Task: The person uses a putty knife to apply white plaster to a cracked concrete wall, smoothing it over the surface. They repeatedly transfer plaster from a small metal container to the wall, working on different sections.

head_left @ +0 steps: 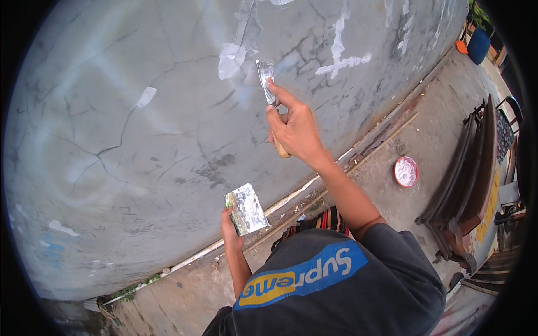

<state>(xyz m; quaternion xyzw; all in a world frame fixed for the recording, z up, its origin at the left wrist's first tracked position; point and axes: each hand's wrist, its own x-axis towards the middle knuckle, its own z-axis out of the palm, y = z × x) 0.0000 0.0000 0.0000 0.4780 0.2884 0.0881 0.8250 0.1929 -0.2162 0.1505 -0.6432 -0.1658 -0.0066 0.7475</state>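
My right hand (291,126) grips a putty knife (264,75) by its wooden handle, with the index finger on the metal blade, which is smeared white. The blade is raised over a cracked grey wall (179,112), near a white filler patch (230,64). Lower down, my left hand (231,227) holds a small flat board (247,207) smeared with white filler, its fingers mostly hidden behind it. More white strokes (342,61) mark the wall at the upper right, and a smaller patch (147,96) sits on a crack at the left.
Along the wall's foot run pipes (185,253) on a concrete floor (417,106). A red-rimmed bowl of white paste (406,171) stands on the right. Beside it are dark wooden furniture (465,168) and a patterned chair (504,134). A blue barrel (478,46) and orange object stand farther back.
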